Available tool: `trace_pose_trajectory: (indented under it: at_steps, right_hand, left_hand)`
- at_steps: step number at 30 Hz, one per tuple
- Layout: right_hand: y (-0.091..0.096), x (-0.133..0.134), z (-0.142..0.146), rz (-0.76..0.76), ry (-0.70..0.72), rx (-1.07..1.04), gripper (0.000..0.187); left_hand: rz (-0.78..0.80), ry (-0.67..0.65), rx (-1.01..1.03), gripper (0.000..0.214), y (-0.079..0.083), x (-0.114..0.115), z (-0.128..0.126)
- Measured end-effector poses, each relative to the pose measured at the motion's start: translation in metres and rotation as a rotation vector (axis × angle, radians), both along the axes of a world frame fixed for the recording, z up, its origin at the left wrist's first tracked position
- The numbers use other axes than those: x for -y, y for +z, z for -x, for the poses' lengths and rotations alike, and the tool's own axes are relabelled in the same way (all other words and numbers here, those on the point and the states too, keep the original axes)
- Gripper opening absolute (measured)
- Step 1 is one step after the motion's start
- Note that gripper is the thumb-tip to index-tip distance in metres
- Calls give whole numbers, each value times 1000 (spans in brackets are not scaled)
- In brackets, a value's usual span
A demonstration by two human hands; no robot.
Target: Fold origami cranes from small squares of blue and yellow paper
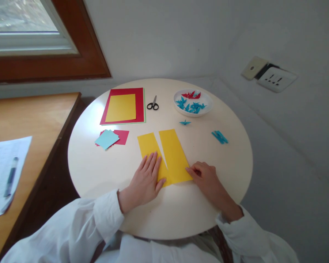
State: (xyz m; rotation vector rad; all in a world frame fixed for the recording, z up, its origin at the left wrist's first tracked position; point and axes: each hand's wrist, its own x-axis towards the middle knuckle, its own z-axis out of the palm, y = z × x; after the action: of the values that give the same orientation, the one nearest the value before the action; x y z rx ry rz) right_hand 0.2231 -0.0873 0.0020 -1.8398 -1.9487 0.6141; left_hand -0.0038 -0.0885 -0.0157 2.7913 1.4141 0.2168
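Right grip (207, 178) over table (222, 159) near wall (153, 40)

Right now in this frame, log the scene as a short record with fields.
Left hand: flat on left yellow piece
Right hand: at the outer edge of right yellow piece; pinch unclear
Gap: widest at far end; whether pieces join at near end unclear
White dish: red and blue folded birds
Outside dish: one blue bird
Scissors: right of stacked sheets
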Motion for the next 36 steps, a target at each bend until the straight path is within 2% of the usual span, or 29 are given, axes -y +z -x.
trace_pose_trajectory:
  at_steps: [11,18,22,26,29,31,33,36]
  right_hand:
    - [-6,-1,-12,-7,6,-22,28]
    - [-6,2,-12,-64,12,-57,33]
    - [-7,2,-12,-80,11,-84,34]
    - [-9,2,-13,-126,-13,-92,38]
    - [-9,3,-13,-155,-16,-107,38]
    - [-9,4,-13,-156,-16,-133,38]
    - [-9,4,-13,-153,-24,-156,38]
    - [-11,4,-11,-149,-35,-166,38]
  left_hand:
    - [15,-2,14,66,3,-1,1]
    - [22,-20,111,86,1,-1,4]
    - [23,-2,158,77,-1,-2,4]
    - [31,10,265,46,3,-5,9]
    - [39,41,313,30,15,-16,18]
    - [43,104,318,26,32,-30,27]
    - [-13,213,298,27,56,-52,39]
    - [-149,437,311,29,99,-98,60]
